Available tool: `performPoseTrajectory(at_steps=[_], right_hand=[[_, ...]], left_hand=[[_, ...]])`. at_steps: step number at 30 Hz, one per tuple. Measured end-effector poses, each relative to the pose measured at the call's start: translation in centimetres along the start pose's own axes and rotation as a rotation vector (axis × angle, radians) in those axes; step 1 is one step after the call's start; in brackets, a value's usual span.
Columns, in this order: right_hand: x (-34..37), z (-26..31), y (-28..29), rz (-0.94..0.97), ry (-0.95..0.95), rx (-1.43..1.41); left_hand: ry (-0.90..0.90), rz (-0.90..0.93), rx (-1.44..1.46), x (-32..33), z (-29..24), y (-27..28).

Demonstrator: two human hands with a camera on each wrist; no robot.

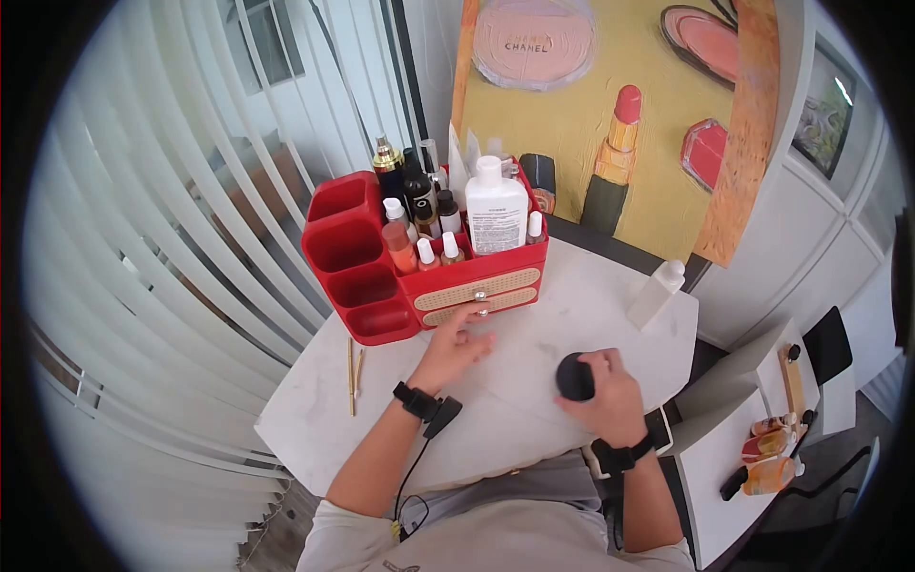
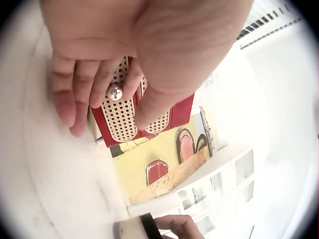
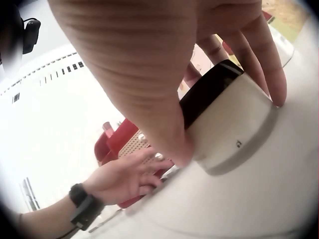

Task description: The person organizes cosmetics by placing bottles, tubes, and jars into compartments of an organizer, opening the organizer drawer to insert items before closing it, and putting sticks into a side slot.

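Note:
My right hand (image 1: 610, 396) grips a squat jar with a black lid (image 1: 575, 377) and a pale body (image 3: 232, 122). In the right wrist view the thumb is on one side and the fingers are on the other, with the jar's base at the white tabletop. My left hand (image 1: 456, 351) is at the front of a red cosmetics organizer (image 1: 355, 250), with loosely bent fingers close to the round metal knob (image 2: 115, 92) of a woven-front drawer (image 1: 448, 311). Its thumb lies apart from that knob in the left wrist view.
Several bottles stand in the organizer, including a large white bottle (image 1: 497, 212). Another white bottle (image 1: 658, 294) stands at the table's right. Two thin gold sticks (image 1: 354, 381) lie left of my left hand. A makeup painting (image 1: 658, 76) rises behind the table, and blinds (image 1: 172, 238) hang on the left.

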State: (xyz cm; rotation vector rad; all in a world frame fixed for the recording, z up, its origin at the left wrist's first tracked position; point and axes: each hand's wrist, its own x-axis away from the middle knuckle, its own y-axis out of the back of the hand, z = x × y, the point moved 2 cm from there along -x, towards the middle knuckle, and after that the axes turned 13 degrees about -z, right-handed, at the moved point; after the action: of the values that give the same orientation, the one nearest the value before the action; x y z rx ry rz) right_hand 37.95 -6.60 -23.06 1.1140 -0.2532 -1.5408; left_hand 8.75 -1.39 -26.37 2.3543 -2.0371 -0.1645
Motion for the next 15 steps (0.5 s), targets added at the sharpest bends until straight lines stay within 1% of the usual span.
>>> performPoseTrajectory(at_steps=[1,2,4,5,7,8,10,11,13,14,15], right_hand=[[0.0,0.4,-0.1,0.03,0.026,-0.032],[-0.1,0.3,0.0,0.03,0.029,-0.038],[-0.5,0.1,-0.5,0.236,-0.286,-0.621],[-1.0,0.6,-0.3,0.244,-0.278,-0.63],[-2.0,2.2,0.5,0.189,-0.195,-0.756],[-2.7,2.9,0.1,0.2,-0.194,-0.764],[-4.8,4.9,-0.1,-0.004,0.015,-0.84],[-5.8,5.8,-0.4,-0.001,0.016,-0.842],[-7.4,7.6,-1.2,0.039,0.103,-0.373],[-7.9,8.1,-2.7,-0.055,0.241,-0.246],[-8.2,8.4,-3.9,-0.058,0.244,-0.243]], left_hand=[[0.058,-0.016,0.034,-0.2,0.3,-0.1],[0.057,-0.021,0.031,-0.1,0.5,-0.3],[0.023,-0.017,-0.008,0.8,1.2,-0.2],[0.022,-0.03,-0.013,1.8,1.3,-0.2],[-0.02,0.015,0.076,5.1,1.2,-0.8],[-0.015,0.004,0.071,6.8,1.5,-1.0],[-0.058,0.039,0.151,9.6,1.7,-1.8],[-0.057,0.036,0.15,10.6,1.8,-2.2],[-0.031,0.017,0.131,12.0,1.6,-2.9],[-0.024,0.018,0.122,12.2,0.6,-3.2],[-0.028,0.019,0.124,12.1,0.9,-3.2]])
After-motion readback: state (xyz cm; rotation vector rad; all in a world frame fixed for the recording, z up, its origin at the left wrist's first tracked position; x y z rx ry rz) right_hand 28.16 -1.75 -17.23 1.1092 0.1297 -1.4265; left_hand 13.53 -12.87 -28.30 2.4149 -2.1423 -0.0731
